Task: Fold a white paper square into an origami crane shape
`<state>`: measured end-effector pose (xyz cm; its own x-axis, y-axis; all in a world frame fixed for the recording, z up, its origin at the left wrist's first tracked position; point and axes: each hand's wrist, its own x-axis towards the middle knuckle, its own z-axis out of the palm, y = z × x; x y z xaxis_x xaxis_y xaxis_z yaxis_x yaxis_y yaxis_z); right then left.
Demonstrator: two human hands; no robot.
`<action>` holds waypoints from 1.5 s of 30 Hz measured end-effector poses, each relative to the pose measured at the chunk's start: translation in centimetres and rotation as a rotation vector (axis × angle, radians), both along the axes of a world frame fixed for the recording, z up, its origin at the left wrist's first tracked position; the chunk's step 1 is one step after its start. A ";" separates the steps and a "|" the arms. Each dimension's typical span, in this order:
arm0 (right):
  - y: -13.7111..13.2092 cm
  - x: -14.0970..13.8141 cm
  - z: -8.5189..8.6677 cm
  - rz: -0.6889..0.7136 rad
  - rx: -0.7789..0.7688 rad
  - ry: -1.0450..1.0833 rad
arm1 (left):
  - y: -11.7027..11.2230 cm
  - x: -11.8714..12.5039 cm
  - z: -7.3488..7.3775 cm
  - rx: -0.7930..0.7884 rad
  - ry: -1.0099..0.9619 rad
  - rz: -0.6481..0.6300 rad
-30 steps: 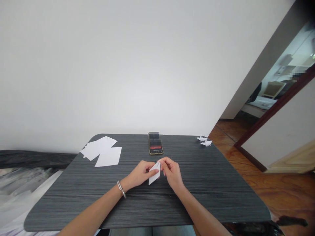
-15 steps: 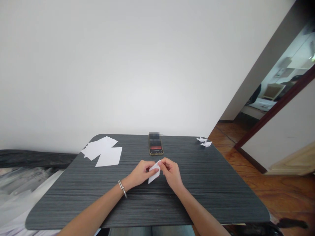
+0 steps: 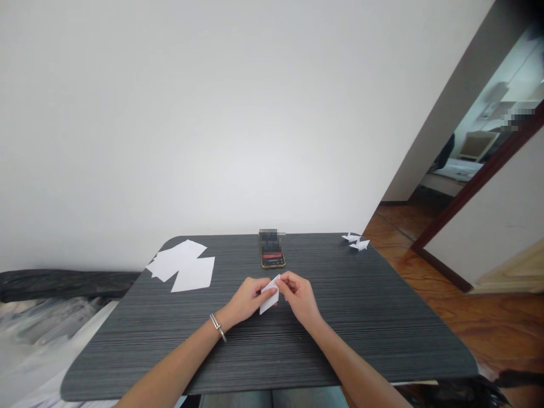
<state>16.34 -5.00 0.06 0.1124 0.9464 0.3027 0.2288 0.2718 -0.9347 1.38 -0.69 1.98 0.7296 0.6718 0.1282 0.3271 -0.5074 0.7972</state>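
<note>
At the near edge of a dark grey, finely striped surface (image 3: 361,323), a person's two forearms reach in, and a narrow folded white paper (image 3: 269,297) stands tilted between the hands, near the middle of the surface. The left hand (image 3: 243,300), a silver bangle (image 3: 218,327) around its wrist, has its fingers (image 3: 262,291) closed on the paper's left side, while the right hand (image 3: 298,299) pinches the upper corner, its fingers (image 3: 284,279) together on the paper. Ahead of the hands lies a smartphone (image 3: 272,259) with a gold edge, partly blurred. Off to the left, loose white paper sheets (image 3: 181,266) overlap on the surface; at the far right corner sit two small folded paper birds (image 3: 359,245), close together. Beyond the surface, a wooden floor (image 3: 463,323) runs toward a doorway (image 3: 467,153).
</note>
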 end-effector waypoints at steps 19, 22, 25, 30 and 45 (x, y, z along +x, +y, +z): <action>0.2 0.4 -0.5 0.007 -0.038 0.010 | -0.2 0.2 -0.5 -0.092 -0.048 -0.009; 0.1 0.4 -0.1 0.038 -0.056 0.090 | -0.1 0.4 -1.0 -0.192 -0.111 -0.039; 0.1 0.3 0.2 0.055 -0.064 0.153 | 0.1 0.6 -1.5 -0.279 -0.145 -0.032; 0.1 0.3 0.0 0.035 -0.011 0.113 | 0.1 0.8 -1.4 -0.326 -0.175 0.027; 0.5 0.6 0.0 -0.004 -0.002 0.138 | -0.1 0.4 -1.1 -0.204 -0.129 0.009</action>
